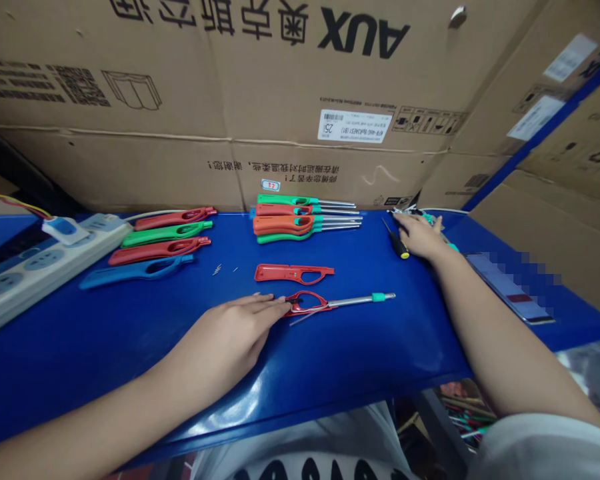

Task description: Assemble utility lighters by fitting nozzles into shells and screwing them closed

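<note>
My left hand (240, 327) is closed over the handle of an opened red gas lighter (310, 303), covering its rear end. From the lighter's front runs a metal tube (353, 301) with a teal collar (379, 297), and a thin wire or strip hangs out below. Just beyond lies a loose red handle half (295, 273). At the back right my right hand (420, 237) reaches into a pile of small teal and metal parts (430, 218). Its fingers are spread, partly hidden among the parts. Beside it lies a screwdriver (399, 245) with a black and yellow handle.
Several gas lighters (285, 227) are stacked at the back. Red, green and blue handle shells (165, 250) lie in a row at left, beside a white power strip (45, 260). Small pins (217, 269) lie nearby. A phone (510, 287) rests at right. A cardboard wall (180, 160) stands behind.
</note>
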`<state>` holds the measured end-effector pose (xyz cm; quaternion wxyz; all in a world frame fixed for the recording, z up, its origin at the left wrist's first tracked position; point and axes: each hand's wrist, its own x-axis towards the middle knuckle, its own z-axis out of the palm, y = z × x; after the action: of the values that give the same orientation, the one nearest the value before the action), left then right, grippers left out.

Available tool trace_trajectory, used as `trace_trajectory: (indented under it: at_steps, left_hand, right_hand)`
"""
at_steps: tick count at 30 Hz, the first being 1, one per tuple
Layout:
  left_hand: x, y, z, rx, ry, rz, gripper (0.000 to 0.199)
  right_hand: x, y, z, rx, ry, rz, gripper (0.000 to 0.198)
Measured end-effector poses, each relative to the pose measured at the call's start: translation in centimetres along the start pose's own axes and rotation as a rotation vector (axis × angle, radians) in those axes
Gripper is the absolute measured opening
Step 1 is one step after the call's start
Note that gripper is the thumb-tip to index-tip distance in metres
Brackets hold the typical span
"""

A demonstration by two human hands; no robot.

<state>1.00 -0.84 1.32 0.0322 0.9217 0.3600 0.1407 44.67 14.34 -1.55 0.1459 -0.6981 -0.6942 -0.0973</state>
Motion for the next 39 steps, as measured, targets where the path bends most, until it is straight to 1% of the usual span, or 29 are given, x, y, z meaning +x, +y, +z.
trace_trajectory:
  at_steps: [8, 15, 19, 21, 23, 25, 26, 27, 28, 29, 30, 31, 33, 35, 36, 37, 39]
  left_hand:
    - [0.1, 0.1, -0.4, -0.037, 0.020, -0.018, 0.033]
    - [0.4, 0.3, -0.3, -0.032, 0.045, -0.017, 0.034]
    - [0.5, 0.2, -0.4, -0.041, 0.022, -0.014, 0.034]
    - [0.5, 0.2, -0.3, -0.052, 0.015, -0.011, 0.034]
    - [0.5, 0.2, -0.2, -0.065, 0.015, -0.013, 0.034]
    - [0.6, 0.3, -0.1, -0.080, 0.019, -0.017, 0.034]
    - [0.6, 0.3, -0.1, -0.088, 0.018, -0.021, 0.033]
    - [0.6, 0.3, -0.1, -0.096, 0.014, -0.027, 0.033]
    - [0.6, 0.3, -0.1, -0.105, 0.008, -0.033, 0.033]
    - [0.6, 0.3, -0.1, -0.113, -0.002, -0.039, 0.033]
    - [0.6, 0.3, -0.2, -0.119, -0.015, -0.044, 0.033]
    - [0.7, 0.3, -0.2, -0.124, -0.029, -0.049, 0.034]
    - [0.7, 0.3, -0.3, -0.129, -0.044, -0.054, 0.034]
    - [0.7, 0.2, -0.3, -0.132, -0.046, -0.058, 0.035]
    - [0.7, 0.2, -0.3, -0.135, -0.043, -0.060, 0.034]
    - [0.8, 0.1, -0.3, -0.138, -0.039, -0.062, 0.034]
    - [0.8, 0.1, -0.3, -0.148, -0.032, -0.063, 0.034]
  right_hand:
    - [0.2, 0.5, -0.7, -0.010, 0.033, 0.013, 0.044]
    - [0.1, 0.3, -0.9, -0.037, 0.031, -0.004, 0.029]
    - [-0.1, -0.2, -1.6, -0.057, 0.045, -0.012, 0.031]
    - [-0.1, -0.6, -2.2, -0.047, 0.073, -0.005, 0.033]
    - [-0.1, -1.4, -3.0, 0.054, 0.135, 0.028, 0.034]
    - [-0.2, -2.4, -3.8, 0.268, 0.187, 0.077, 0.031]
    - [-0.3, -3.1, -4.3, 0.397, 0.176, 0.093, 0.029]
    - [-0.5, -3.8, -4.7, 0.523, 0.121, 0.096, 0.030]
    - [-0.8, -4.6, -5.1, 0.640, 0.025, 0.078, 0.034]
    - [-1.1, -5.4, -5.4, 0.751, -0.104, 0.052, 0.040]
    - [-1.5, -6.2, -5.7, 0.820, -0.268, 0.006, 0.047]
    - [-1.9, -7.0, -5.9, 0.840, -0.356, -0.025, 0.048]
    - [-2.7, -8.4, -6.0, 0.825, -0.513, -0.079, 0.044]
    - [-3.2, -9.4, -5.8, 0.800, -0.618, -0.125, 0.043]
    - [-3.3, -9.7, -5.6, 0.778, -0.646, -0.152, 0.042]
    - [-3.4, -9.8, -5.5, 0.746, -0.652, -0.185, 0.043]
    - [-3.5, -9.8, -5.4, 0.641, -0.620, -0.253, 0.046]
